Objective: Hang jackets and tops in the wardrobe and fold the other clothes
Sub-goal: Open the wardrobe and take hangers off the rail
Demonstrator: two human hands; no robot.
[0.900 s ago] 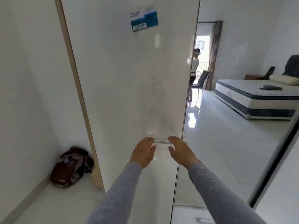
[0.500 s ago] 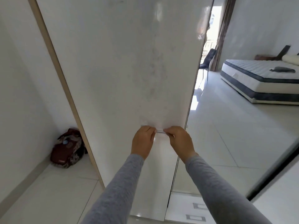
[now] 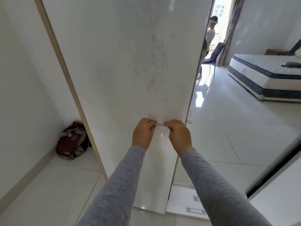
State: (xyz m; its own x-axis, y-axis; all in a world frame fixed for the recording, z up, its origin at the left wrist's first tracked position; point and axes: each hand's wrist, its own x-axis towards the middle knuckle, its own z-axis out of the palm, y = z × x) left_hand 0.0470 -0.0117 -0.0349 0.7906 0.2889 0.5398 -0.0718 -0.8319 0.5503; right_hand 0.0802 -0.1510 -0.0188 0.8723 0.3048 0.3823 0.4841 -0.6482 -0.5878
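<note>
Closed from flat to curled since 0.9 s ago: left hand (image 3: pixel 143 132) and right hand (image 3: pixel 178 136), both gripping bar handle (image 3: pixel 160 124) on wardrobe door (image 3: pixel 130 62). Dark red bag (image 3: pixel 71 142) on floor far left; grey garment (image 3: pixel 291 64) lying on mattress (image 3: pixel 260 74) far right.

Long heather-grey knit sleeves (image 3: pixel 120 181) cover both arms down to the wrists.
</note>
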